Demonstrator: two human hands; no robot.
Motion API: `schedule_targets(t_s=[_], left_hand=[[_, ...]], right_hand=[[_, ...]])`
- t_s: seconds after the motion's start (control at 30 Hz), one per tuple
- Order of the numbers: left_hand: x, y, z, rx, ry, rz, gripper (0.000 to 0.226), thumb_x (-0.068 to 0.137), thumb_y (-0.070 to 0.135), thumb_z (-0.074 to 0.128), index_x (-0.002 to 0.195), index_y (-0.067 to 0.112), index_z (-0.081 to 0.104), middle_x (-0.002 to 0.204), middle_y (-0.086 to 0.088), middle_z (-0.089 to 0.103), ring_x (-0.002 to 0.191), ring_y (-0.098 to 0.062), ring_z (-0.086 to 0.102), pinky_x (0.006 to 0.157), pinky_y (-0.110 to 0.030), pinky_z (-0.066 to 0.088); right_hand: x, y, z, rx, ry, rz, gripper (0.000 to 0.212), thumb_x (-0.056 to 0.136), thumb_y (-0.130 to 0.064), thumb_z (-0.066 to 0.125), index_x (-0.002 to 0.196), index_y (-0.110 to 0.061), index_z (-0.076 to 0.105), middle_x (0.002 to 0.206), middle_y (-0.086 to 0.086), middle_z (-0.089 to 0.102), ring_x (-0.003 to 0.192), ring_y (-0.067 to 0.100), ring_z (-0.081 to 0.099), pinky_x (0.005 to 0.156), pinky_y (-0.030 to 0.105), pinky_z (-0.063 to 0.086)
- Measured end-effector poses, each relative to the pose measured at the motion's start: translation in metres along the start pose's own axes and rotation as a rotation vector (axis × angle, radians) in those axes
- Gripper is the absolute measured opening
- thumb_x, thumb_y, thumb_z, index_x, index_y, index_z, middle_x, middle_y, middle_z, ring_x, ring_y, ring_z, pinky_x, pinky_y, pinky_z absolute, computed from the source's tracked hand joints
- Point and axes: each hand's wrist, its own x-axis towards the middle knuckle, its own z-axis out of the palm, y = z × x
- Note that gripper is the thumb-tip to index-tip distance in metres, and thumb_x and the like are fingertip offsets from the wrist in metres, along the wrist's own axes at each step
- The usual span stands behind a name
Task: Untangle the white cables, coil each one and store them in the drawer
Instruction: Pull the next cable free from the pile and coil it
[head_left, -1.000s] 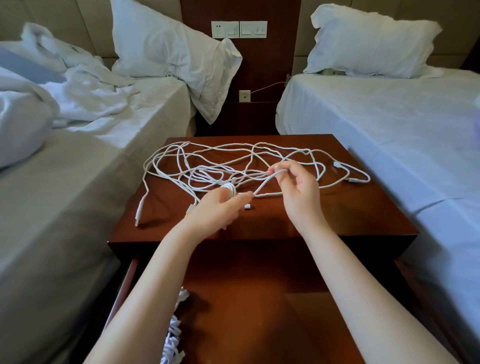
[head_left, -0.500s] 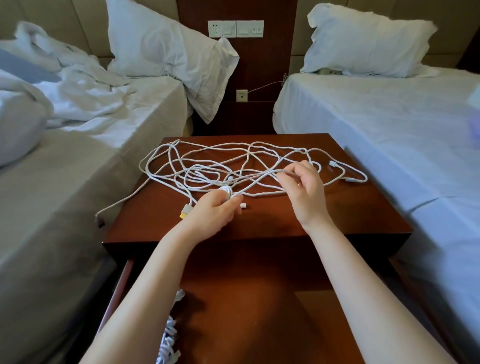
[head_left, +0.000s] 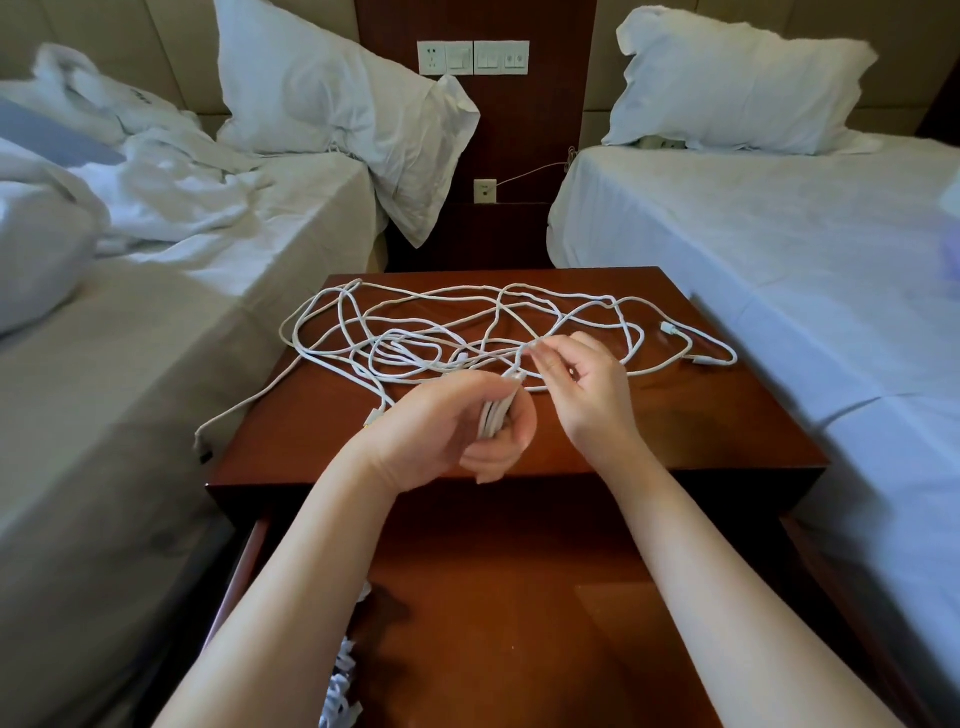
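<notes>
Dim indoor daylight, soft and even. Brighter and bluish over the tidy bed (head_left: 779, 270) right of the table (head_left: 701, 431), greyer and duller over the rumpled bed (head_left: 156, 322) left of it. Low sheen across the table top, no hard glare; white cables (head_left: 415, 332) sharp against the dark wood. Soft arm shadow in the drawer (head_left: 519, 571) in front of the table, beside a paler reflected patch. Wide-angle bowing of straight edges far from the table; purplish smear far right of it, at the frame edge.
</notes>
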Motion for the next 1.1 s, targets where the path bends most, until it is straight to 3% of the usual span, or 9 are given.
schedule_targets(t_s=[0.1, 0.17, 0.23, 0.43, 0.6, 0.73, 0.9, 1.0, 1.1], left_hand=[[0.001, 0.007, 0.004, -0.157, 0.0, 0.128, 0.034, 0.089, 0.02, 0.032, 0.07, 0.008, 0.058, 0.049, 0.001, 0.041, 0.046, -0.013, 0.037, 0.052, -0.026, 0.04], [0.002, 0.009, 0.003, -0.212, 0.077, 0.198, 0.035, 0.091, 0.019, 0.032, 0.073, 0.008, 0.06, 0.053, -0.002, 0.045, 0.05, -0.015, 0.041, 0.056, -0.028, 0.042], [0.001, 0.01, 0.001, -0.266, 0.163, 0.251, 0.036, 0.093, 0.021, 0.033, 0.077, 0.008, 0.062, 0.059, -0.005, 0.05, 0.056, -0.018, 0.045, 0.06, -0.029, 0.044], [0.0, 0.008, -0.012, -0.295, 0.589, 0.325, 0.032, 0.103, 0.015, 0.031, 0.08, 0.006, 0.051, 0.071, -0.009, 0.061, 0.072, -0.019, 0.062, 0.071, -0.029, 0.054], [-0.003, 0.0, -0.024, -0.004, 0.859, 0.193, 0.035, 0.103, 0.015, 0.035, 0.078, 0.008, 0.058, 0.083, -0.01, 0.073, 0.087, -0.021, 0.071, 0.086, -0.037, 0.055], [0.004, -0.002, -0.011, 0.375, 0.963, 0.107, 0.036, 0.102, 0.016, 0.036, 0.074, 0.013, 0.059, 0.083, -0.002, 0.073, 0.081, -0.01, 0.071, 0.079, -0.024, 0.055], [0.008, -0.005, -0.016, 0.584, 1.04, 0.065, 0.043, 0.102, 0.017, 0.035, 0.066, 0.018, 0.057, 0.078, -0.002, 0.071, 0.075, -0.012, 0.069, 0.074, -0.028, 0.055], [0.009, -0.013, -0.018, 0.754, 0.975, -0.096, 0.044, 0.103, 0.021, 0.033, 0.075, 0.006, 0.064, 0.074, 0.0, 0.068, 0.068, -0.009, 0.062, 0.062, -0.021, 0.047], [0.01, -0.021, -0.019, 0.788, 0.905, -0.17, 0.039, 0.103, 0.027, 0.033, 0.085, 0.003, 0.058, 0.077, -0.008, 0.067, 0.069, -0.015, 0.065, 0.065, -0.027, 0.05]], right_hand=[[-0.005, -0.011, 0.008, 0.018, -0.102, -0.047, 0.028, 0.091, -0.04, 0.048, 0.079, -0.029, 0.071, 0.064, -0.019, 0.057, 0.07, 0.004, 0.054, 0.06, 0.021, 0.039], [-0.008, -0.015, 0.014, -0.02, -0.167, -0.042, 0.034, 0.089, -0.021, 0.056, 0.061, -0.04, 0.053, 0.054, -0.02, 0.053, 0.061, 0.002, 0.051, 0.057, 0.023, 0.035], [-0.013, -0.015, 0.02, -0.078, -0.259, -0.029, 0.042, 0.086, -0.011, 0.06, 0.053, -0.03, 0.043, 0.047, -0.013, 0.046, 0.052, 0.005, 0.045, 0.053, 0.026, 0.03], [-0.022, -0.022, 0.034, -0.127, -0.44, -0.198, 0.031, 0.094, -0.04, 0.049, 0.073, -0.021, 0.061, 0.058, -0.006, 0.055, 0.056, 0.01, 0.05, 0.053, 0.024, 0.036], [-0.018, -0.015, 0.032, -0.287, -0.233, -0.282, 0.023, 0.09, -0.031, 0.058, 0.072, -0.018, 0.062, 0.059, -0.013, 0.052, 0.053, 0.01, 0.049, 0.053, 0.023, 0.033], [-0.013, -0.011, 0.027, -0.444, 0.021, -0.263, 0.024, 0.089, -0.027, 0.051, 0.07, -0.016, 0.06, 0.061, -0.007, 0.057, 0.059, 0.015, 0.052, 0.064, 0.028, 0.035], [-0.007, -0.006, 0.02, -0.231, 0.101, -0.051, 0.017, 0.096, -0.022, 0.055, 0.083, -0.013, 0.061, 0.078, -0.009, 0.059, 0.074, 0.01, 0.054, 0.061, 0.024, 0.044], [-0.007, -0.006, 0.021, -0.116, 0.073, 0.04, 0.01, 0.096, -0.02, 0.057, 0.093, -0.013, 0.064, 0.092, -0.006, 0.065, 0.089, 0.009, 0.059, 0.068, 0.018, 0.048], [-0.007, -0.01, 0.019, 0.023, 0.045, 0.122, 0.008, 0.095, -0.023, 0.058, 0.095, -0.017, 0.063, 0.096, -0.008, 0.064, 0.094, 0.003, 0.058, 0.069, 0.005, 0.044]])
